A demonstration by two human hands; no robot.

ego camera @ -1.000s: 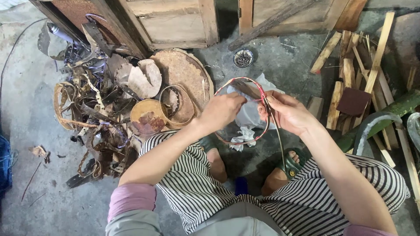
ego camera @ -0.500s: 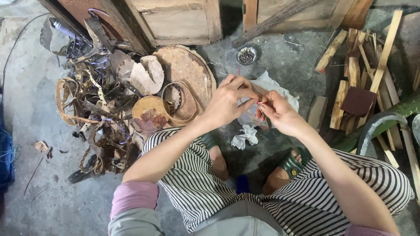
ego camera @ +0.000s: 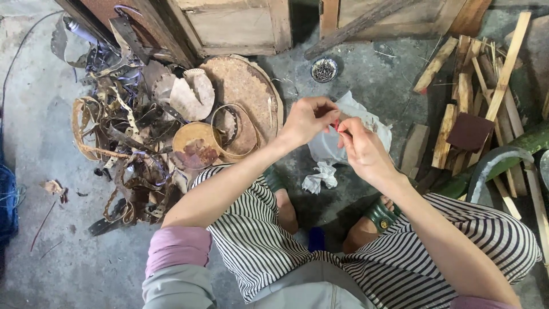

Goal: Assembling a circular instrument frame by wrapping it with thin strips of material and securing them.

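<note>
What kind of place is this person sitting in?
Probably a rough workshop or shed floor where things are made by hand. There is a heap of rusty metal scraps, a pile of wood sticks, and a small tin of nails on the bare concrete floor.

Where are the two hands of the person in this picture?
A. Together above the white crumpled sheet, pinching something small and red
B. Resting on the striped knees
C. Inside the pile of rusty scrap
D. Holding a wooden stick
A: the left hand and right hand meet over the white sheet, fingertips pinching a small red piece.
</note>
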